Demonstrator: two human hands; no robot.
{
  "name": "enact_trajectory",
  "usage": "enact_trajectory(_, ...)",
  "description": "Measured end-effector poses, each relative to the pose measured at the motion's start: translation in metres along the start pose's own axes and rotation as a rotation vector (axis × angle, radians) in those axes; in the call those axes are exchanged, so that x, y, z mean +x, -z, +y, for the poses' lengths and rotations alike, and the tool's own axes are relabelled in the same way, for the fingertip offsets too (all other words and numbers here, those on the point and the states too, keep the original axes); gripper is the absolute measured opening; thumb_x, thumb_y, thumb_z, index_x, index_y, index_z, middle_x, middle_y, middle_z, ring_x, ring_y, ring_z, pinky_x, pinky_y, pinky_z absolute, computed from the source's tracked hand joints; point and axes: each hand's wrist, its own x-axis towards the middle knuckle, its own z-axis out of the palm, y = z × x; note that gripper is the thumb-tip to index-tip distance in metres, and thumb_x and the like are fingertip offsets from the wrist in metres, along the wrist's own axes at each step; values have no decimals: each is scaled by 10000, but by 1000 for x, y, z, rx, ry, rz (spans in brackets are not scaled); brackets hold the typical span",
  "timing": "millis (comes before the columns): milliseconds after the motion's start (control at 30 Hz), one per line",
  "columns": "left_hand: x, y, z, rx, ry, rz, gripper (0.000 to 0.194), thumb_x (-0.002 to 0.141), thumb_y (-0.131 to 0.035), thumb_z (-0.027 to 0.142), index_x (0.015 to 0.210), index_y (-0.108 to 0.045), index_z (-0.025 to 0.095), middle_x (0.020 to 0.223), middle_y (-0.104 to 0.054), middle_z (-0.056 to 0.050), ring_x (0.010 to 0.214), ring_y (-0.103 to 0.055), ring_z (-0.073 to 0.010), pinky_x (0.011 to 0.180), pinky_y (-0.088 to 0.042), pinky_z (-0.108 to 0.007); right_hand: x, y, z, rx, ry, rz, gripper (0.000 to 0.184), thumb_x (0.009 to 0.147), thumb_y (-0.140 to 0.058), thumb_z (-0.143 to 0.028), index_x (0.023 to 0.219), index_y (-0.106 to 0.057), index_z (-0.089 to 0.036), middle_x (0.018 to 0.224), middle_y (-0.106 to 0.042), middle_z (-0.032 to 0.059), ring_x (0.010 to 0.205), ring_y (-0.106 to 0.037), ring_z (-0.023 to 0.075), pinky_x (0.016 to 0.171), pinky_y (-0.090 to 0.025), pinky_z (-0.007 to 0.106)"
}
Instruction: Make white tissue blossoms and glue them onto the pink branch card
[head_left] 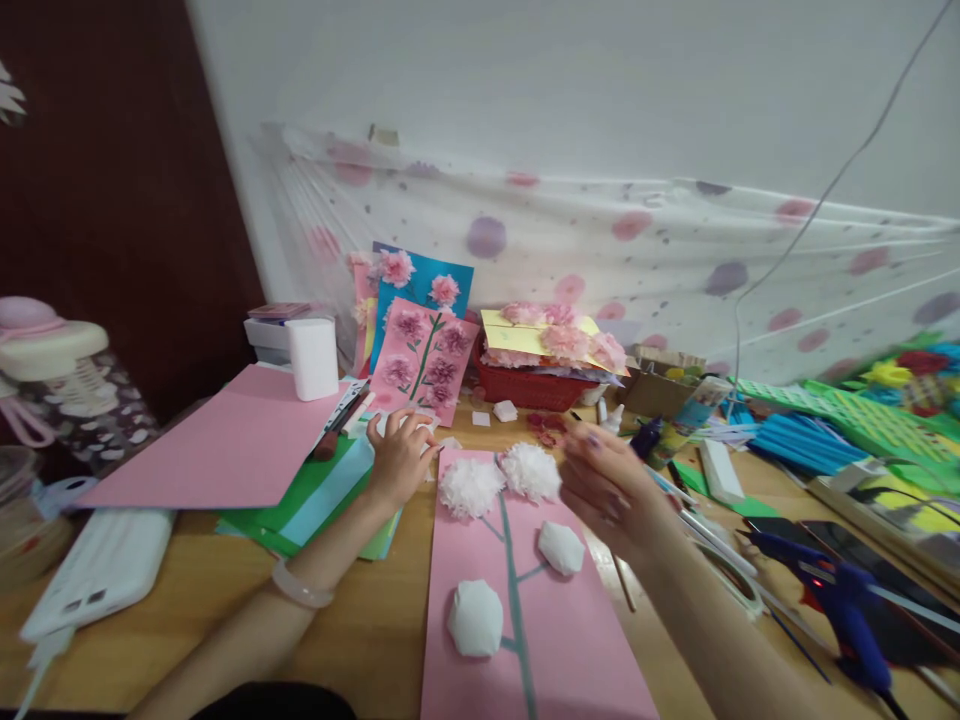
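Note:
A pink sheet of card point(577, 650) lies lengthwise before me, with a green painted stem and side branches on it. Two fluffy white paper flowers point(471, 488) sit at its far end. Nearer me are two smooth white rounded pads point(476, 618), one on each side of the stem. Beyond the card's far left corner, my left hand point(401, 455) reaches over small white paper pieces, its fingers bent and apart. My right hand point(606, 490) hovers by the card's right edge, beside a fluffy flower. Its fingers are curled together, and what they may hold is hidden.
Finished flower cards point(426, 355) lean at the back beside a red basket point(534, 388). At right lie a blue glue gun point(832, 600) and a tape roll point(731, 580). Left are pink card point(217, 440), a white power strip point(105, 560) and a bottle point(75, 390).

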Motion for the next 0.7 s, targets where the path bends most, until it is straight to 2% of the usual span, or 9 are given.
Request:
enact_trajectory(67, 0, 1, 1, -8, 14, -8, 161, 869, -562, 187, 759, -670, 233, 1134, -698, -37, 1188, -501, -293, 1032, -194, -573, 19, 4, 10, 100, 33, 6, 177, 812, -716, -284, 790, -596, -156, 471, -341, -106, 351, -272, 33, 331, -257, 130)
enact_trajectory(100, 0, 0, 0, -10, 27, -19, 189, 879, -533, 175, 775, -679, 237, 1130, -702, -41, 1188, -501, -298, 1025, -197, -580, 28, 8, 17, 159, 12, 16, 198, 781, -739, -270, 749, -582, -153, 462, -310, -112, 346, -224, 28, 321, -223, 134)
enact_trajectory(167, 1, -1, -2, -17, 51, -47, 247, 883, -477, 139, 875, -697, 252, 1122, -711, -53, 1180, -510, -303, 1012, -208, -589, 42, 20, 34, 244, -65, 47, 229, 776, -730, -283, 706, -550, -159, 463, -286, -113, 352, -203, 30, 323, -201, 135)
enact_trajectory(233, 1, -2, -6, -31, 53, -86, 375, 848, -438, 70, 1064, -668, 273, 1105, -725, -52, 1157, -535, -284, 1014, -219, -582, 47, 33, 50, 299, -125, 54, 224, 790, -708, -299, 721, -548, -159, 474, -293, -109, 360, -206, 34, 332, -200, 136)
enact_trajectory(367, 1, -4, -10, -79, -3, -227, 682, 746, -393, -17, 1373, -449, 245, 998, -761, -46, 1156, -563, -238, 1075, -154, -583, 43, 40, 68, 321, -219, 20, 193, 780, -706, -287, 742, -576, -150, 470, -285, -110, 361, -177, 32, 337, -171, 147)
enact_trajectory(467, 0, -5, -12, -71, -10, -306, 726, 728, -399, -7, 1428, -372, 183, 977, -765, -85, 1209, -533, -270, 1084, -46, -632, 42, 36, 71, 324, -248, 9, 191, 778, -699, -295, 739, -597, -139, 470, -322, -99, 365, -211, 33, 338, -186, 150)
enact_trajectory(533, 0, -6, -14, -47, 7, -303, 714, 727, -400, -9, 1419, -382, 164, 996, -761, -102, 1226, -520, -289, 1074, -23, -648, 42, 34, 71, 356, -241, 18, 191, 787, -688, -290, 736, -597, -130, 483, -357, -86, 373, -269, 36, 341, -217, 144)
enact_trajectory(600, 0, -6, -13, -40, 9, -267, 654, 743, -403, -2, 1372, -440, 174, 1022, -755, -103, 1227, -518, -296, 1070, -46, -641, 43, 34, 70, 407, -222, 52, 178, 805, -671, -282, 764, -597, -125, 523, -430, -61, 402, -359, 45, 353, -269, 136)
enact_trajectory(700, 1, -2, -2, -91, -44, -151, 451, 812, -443, 74, 1221, -567, 222, 1050, -746, -72, 1171, -556, -274, 1086, -105, -579, 43, 32, 69, 449, -196, 120, 195, 852, -627, -312, 873, -606, -119, 662, -581, 12, 522, -532, 87, 448, -435, 166)
